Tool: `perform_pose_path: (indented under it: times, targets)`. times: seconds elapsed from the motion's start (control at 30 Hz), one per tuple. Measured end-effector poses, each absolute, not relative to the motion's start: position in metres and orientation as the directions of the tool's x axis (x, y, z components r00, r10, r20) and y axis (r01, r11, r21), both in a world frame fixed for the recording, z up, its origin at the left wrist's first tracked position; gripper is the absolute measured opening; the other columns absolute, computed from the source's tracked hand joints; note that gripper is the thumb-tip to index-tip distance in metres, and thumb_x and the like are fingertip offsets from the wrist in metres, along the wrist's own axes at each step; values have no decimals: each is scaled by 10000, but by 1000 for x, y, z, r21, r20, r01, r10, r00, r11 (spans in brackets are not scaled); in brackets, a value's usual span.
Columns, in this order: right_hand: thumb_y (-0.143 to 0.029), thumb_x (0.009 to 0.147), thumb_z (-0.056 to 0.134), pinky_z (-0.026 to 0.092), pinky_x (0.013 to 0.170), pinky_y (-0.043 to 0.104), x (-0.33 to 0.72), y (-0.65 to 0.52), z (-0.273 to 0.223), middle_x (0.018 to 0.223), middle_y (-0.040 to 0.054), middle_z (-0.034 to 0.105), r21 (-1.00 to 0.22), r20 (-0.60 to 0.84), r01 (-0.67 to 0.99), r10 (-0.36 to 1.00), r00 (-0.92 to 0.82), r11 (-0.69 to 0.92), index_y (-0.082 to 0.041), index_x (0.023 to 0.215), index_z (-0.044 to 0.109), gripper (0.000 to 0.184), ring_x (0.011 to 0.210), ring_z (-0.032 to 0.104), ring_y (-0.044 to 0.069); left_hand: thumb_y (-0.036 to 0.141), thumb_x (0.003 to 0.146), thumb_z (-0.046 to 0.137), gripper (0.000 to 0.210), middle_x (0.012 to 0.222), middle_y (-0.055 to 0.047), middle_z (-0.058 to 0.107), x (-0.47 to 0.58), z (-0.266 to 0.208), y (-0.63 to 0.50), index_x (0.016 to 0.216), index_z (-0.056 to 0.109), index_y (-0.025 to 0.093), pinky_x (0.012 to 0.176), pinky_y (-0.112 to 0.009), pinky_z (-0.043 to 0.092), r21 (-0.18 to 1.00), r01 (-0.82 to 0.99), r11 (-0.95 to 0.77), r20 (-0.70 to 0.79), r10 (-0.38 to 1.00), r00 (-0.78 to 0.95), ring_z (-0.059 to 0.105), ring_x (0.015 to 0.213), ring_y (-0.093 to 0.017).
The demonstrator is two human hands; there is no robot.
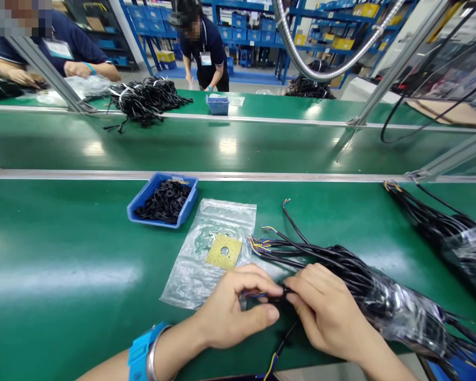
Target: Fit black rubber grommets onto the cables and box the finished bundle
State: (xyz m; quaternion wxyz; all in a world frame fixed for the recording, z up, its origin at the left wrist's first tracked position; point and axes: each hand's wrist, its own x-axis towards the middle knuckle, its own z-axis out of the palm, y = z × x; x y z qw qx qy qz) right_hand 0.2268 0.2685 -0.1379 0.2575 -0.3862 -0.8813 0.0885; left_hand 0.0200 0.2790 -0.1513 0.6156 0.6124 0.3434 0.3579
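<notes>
My left hand (238, 307) and my right hand (325, 312) meet just above the table. Both are closed on a black cable (275, 298), and thin coloured wires from its end show inside my left palm. A small black part at my right fingertips is mostly hidden. Right behind my hands lies a bundle of black cables (341, 264) wrapped in clear film, its yellow and blue wire ends pointing left. To the left of it, a clear zip bag (186, 270) lies flat, with a yellow square plate (216, 255) with a round hole on it.
A blue bin (154, 223) of small black parts stands left of the bag. Another wrapped cable bundle (432, 222) lies at the right. Beyond the metal rail (238, 175), black cables (143, 100) and a small blue box (218, 107) sit on the far bench, where two people work.
</notes>
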Motion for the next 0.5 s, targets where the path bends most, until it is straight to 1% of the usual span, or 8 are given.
perform_pose_path:
  times: [0.07,0.1,0.17,0.23,0.3,0.33,0.4,0.5]
  targets:
    - [-145,873,459,373,662,322,230,269,-127,820,57,582,-325,368,657,731,-574,680,-162,966,573,149,734,501,178,251,709,687,160,989,-101,650,19,-151,276,847,722,178,813,-374,501,976,97,-196,115,838,534,630,891,-225]
    - [-162,875,475,377,686,334,233,271,-122,858,67,596,-273,396,690,732,-555,671,-157,999,572,158,766,515,188,225,700,680,124,996,-99,646,19,-151,274,808,715,175,835,-379,490,957,147,-251,134,830,541,626,905,-227]
    - [-212,880,508,373,699,357,241,280,-116,875,88,609,-103,463,790,732,-500,605,-138,1028,572,177,796,519,217,180,693,656,78,1022,-98,627,22,-154,269,767,675,166,846,-367,485,926,215,-311,154,829,538,618,928,-224]
    - [-250,881,518,367,679,368,247,291,-116,836,102,603,66,460,862,751,-473,503,-129,998,585,181,787,498,243,155,696,626,98,1090,-114,592,24,-156,264,793,614,163,877,-367,474,901,253,-353,181,835,519,584,1017,-239]
    - [-238,878,505,366,659,365,251,301,-119,787,97,578,146,401,877,783,-476,458,-141,947,596,149,754,466,245,156,698,612,206,1138,-132,566,26,-159,261,895,553,167,897,-381,467,888,280,-364,187,844,503,553,1073,-253]
    - [-214,875,493,369,656,360,251,304,-120,768,91,562,151,389,877,789,-477,456,-149,914,598,130,737,452,238,167,705,608,267,1130,-135,573,26,-160,260,959,526,166,897,-394,469,889,293,-352,166,845,509,556,1067,-257]
    - [-179,866,474,377,659,354,246,305,-118,749,83,534,118,412,886,789,-455,449,-152,855,589,119,722,439,228,194,724,604,373,1100,-130,601,26,-161,259,1076,485,163,887,-424,474,888,326,-325,106,833,544,576,1034,-267]
    - [-163,851,457,397,681,351,234,297,-108,754,82,513,-23,528,888,760,-379,459,-141,780,548,118,738,454,217,248,750,606,501,1064,-115,644,25,-161,258,1224,459,171,866,-481,473,865,386,-321,13,783,621,606,976,-294]
